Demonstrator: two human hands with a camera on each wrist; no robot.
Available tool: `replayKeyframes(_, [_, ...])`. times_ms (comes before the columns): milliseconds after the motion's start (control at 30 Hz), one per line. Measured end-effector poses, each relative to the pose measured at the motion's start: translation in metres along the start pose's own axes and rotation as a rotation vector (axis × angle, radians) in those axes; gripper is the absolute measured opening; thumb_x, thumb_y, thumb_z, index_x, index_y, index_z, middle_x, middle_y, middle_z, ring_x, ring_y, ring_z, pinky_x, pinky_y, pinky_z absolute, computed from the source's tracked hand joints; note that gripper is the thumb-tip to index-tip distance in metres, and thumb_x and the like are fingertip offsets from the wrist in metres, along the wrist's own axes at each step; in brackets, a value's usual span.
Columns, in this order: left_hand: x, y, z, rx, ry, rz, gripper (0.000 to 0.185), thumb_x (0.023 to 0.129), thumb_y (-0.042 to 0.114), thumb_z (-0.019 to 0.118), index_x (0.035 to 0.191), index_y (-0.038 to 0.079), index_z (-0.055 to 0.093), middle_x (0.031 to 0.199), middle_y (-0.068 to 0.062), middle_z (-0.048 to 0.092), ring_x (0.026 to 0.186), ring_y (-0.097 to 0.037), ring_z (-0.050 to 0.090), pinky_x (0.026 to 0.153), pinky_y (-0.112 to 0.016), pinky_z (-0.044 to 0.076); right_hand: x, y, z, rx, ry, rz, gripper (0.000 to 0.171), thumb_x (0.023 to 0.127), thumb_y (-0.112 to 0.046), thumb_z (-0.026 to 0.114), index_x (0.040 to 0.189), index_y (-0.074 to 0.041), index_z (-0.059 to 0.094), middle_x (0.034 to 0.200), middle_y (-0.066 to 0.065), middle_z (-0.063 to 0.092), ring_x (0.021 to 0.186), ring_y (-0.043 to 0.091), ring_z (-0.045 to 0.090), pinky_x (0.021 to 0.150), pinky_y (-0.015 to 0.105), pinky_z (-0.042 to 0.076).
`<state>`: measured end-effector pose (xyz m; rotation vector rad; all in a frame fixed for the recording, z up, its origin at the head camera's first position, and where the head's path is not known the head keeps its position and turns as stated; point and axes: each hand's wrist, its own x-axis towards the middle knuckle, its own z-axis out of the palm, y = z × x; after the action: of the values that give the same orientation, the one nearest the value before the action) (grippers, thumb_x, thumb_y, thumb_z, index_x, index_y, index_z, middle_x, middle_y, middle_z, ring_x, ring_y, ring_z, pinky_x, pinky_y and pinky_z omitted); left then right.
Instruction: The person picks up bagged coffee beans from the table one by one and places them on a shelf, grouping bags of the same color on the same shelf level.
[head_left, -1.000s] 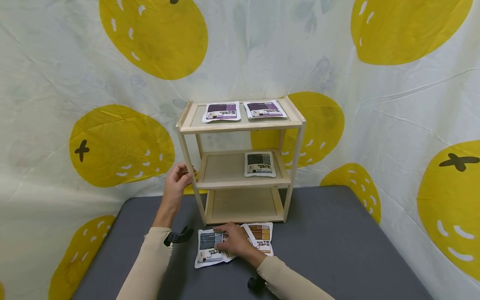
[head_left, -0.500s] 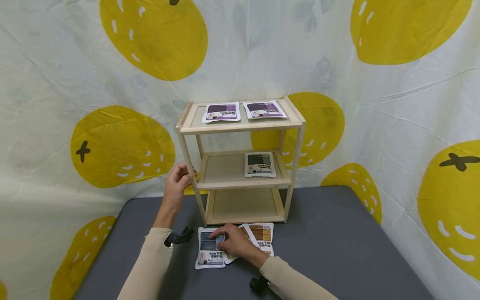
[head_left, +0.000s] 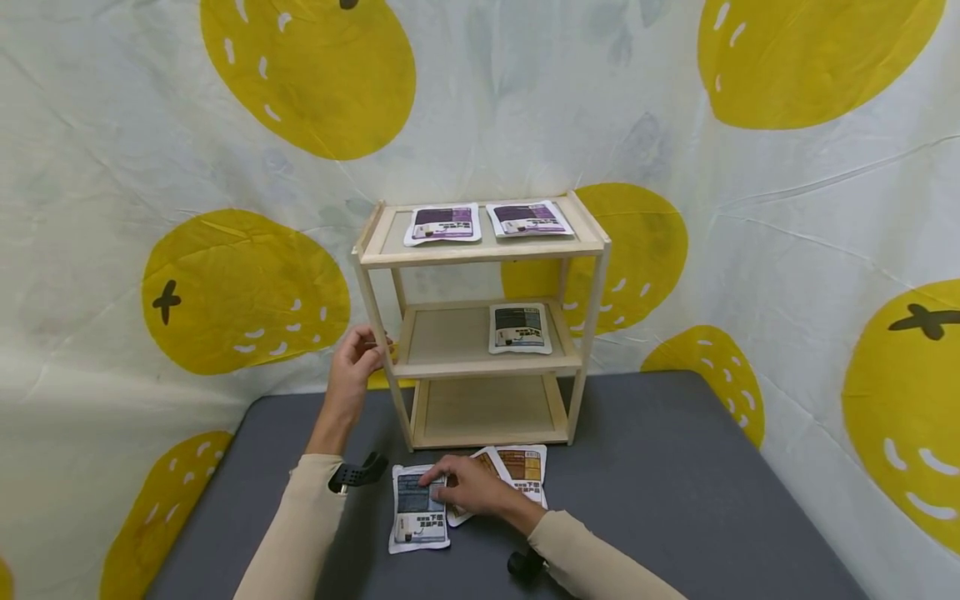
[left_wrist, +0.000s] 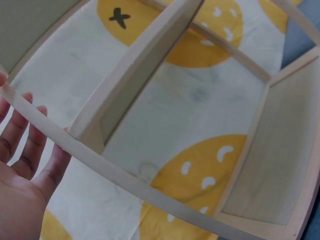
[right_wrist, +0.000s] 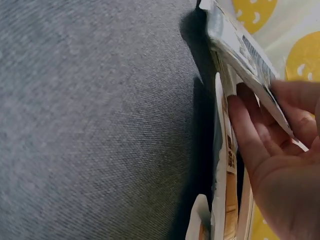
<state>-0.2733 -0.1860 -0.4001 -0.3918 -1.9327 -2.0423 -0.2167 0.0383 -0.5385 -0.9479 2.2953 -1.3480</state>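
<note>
Steadying the wooden shelf unit [head_left: 480,325] by its front-left post, the left hand [head_left: 354,367] curls round the wood. On the grey bench [head_left: 675,492] in front of it, the right hand [head_left: 468,487] pinches the blue-grey packet [head_left: 418,508] (fingers slipped under its edge), beside two brown packets [head_left: 521,473]. Judging by this, pick-up is under way; next calls for lifting clear. Half the middle shelf [head_left: 450,337] lies bare.

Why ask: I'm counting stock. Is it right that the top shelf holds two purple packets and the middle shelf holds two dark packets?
Not quite. The head view shows two purple packets on the top shelf, but the middle shelf holds only one dark packet, lying on its right side.
</note>
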Motion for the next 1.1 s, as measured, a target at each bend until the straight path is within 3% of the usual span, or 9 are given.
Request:
replayKeyframes(133, [0.000,0.000,0.000,-0.002,0.001,-0.004,0.024,0.102,0.004,0.054,0.122,-0.009,0.052,0.114,-0.029,0.057,0.100,-0.029,0.065,0.085,-0.029,0.057,-0.003,-0.002,0.001,0.062,-0.013,0.024,0.032,0.091,-0.005,0.074,0.123,-0.010,0.070,0.122,0.005,0.064,0.075,0.005,0.051,0.072,0.019,0.047])
replayKeyframes(233, [-0.001,0.001,0.001,-0.009,0.003,-0.010,0.025,0.102,0.005,0.054,0.123,-0.009,0.051,0.113,-0.026,0.058,0.100,-0.027,0.064,0.085,-0.028,0.057,-0.005,-0.005,-0.001,0.113,-0.020,0.044,0.034,0.091,-0.004,0.073,0.124,-0.008,0.068,0.105,0.007,0.065,0.064,0.004,0.046,0.060,0.019,0.043])
replayKeyframes(333, [-0.001,0.001,0.001,-0.007,0.008,-0.013,0.025,0.102,0.004,0.054,0.123,-0.009,0.051,0.114,-0.027,0.057,0.100,-0.027,0.065,0.084,-0.028,0.057,-0.007,-0.011,-0.007,0.169,-0.041,0.074,0.032,0.093,-0.003,0.071,0.125,-0.008,0.069,0.102,0.008,0.066,0.055,0.005,0.042,0.053,0.020,0.038])
replayKeyframes(467, [-0.001,0.002,0.001,0.002,0.009,-0.015,0.025,0.102,0.004,0.053,0.123,-0.009,0.051,0.115,-0.030,0.056,0.101,-0.028,0.064,0.085,-0.028,0.057,-0.009,-0.021,-0.018,0.228,-0.076,0.092,0.031,0.095,-0.004,0.069,0.125,-0.008,0.069,0.126,0.009,0.067,0.066,0.008,0.052,0.059,0.021,0.043])
replayKeyframes(567, [0.000,0.002,0.001,0.000,0.001,-0.015,0.025,0.102,0.005,0.053,0.123,-0.009,0.051,0.115,-0.029,0.056,0.102,-0.029,0.063,0.086,-0.029,0.057,-0.010,-0.027,-0.027,0.223,-0.097,0.087,0.031,0.095,-0.005,0.068,0.126,-0.008,0.069,0.131,0.009,0.065,0.070,0.013,0.054,0.063,0.023,0.046])
replayKeyframes(800, [0.000,0.002,0.000,-0.007,-0.005,-0.017,0.025,0.102,0.005,0.054,0.123,-0.009,0.051,0.115,-0.028,0.056,0.101,-0.029,0.064,0.086,-0.031,0.057,-0.014,-0.041,-0.045,0.277,-0.154,0.121,0.035,0.094,0.002,0.066,0.129,-0.005,0.066,0.123,0.008,0.064,0.080,0.014,0.064,0.068,0.031,0.053])
replayKeyframes(933, [-0.001,0.002,-0.001,-0.012,-0.006,-0.011,0.026,0.102,0.005,0.054,0.123,-0.009,0.052,0.113,-0.026,0.058,0.101,-0.031,0.063,0.086,-0.031,0.057,-0.017,-0.048,-0.057,0.278,-0.159,0.100,0.036,0.096,0.000,0.065,0.132,-0.005,0.064,0.110,0.005,0.065,0.065,0.011,0.054,0.060,0.028,0.046])
replayKeyframes(1033, [-0.001,0.002,0.000,-0.014,-0.009,-0.010,0.026,0.102,0.005,0.054,0.124,-0.009,0.052,0.110,-0.017,0.062,0.101,-0.032,0.061,0.085,-0.029,0.057,-0.018,-0.054,-0.067,0.281,-0.143,0.071,0.036,0.096,-0.004,0.066,0.132,-0.005,0.064,0.109,0.007,0.067,0.066,0.013,0.056,0.062,0.026,0.047])
replayKeyframes(1100, [-0.001,0.003,0.000,-0.016,-0.011,-0.011,0.026,0.102,0.005,0.054,0.124,-0.008,0.052,0.107,-0.010,0.064,0.101,-0.033,0.060,0.085,-0.028,0.056,-0.019,-0.058,-0.073,0.290,-0.132,0.057,0.036,0.096,-0.004,0.067,0.132,-0.005,0.064,0.117,0.009,0.067,0.078,0.014,0.066,0.068,0.027,0.053])
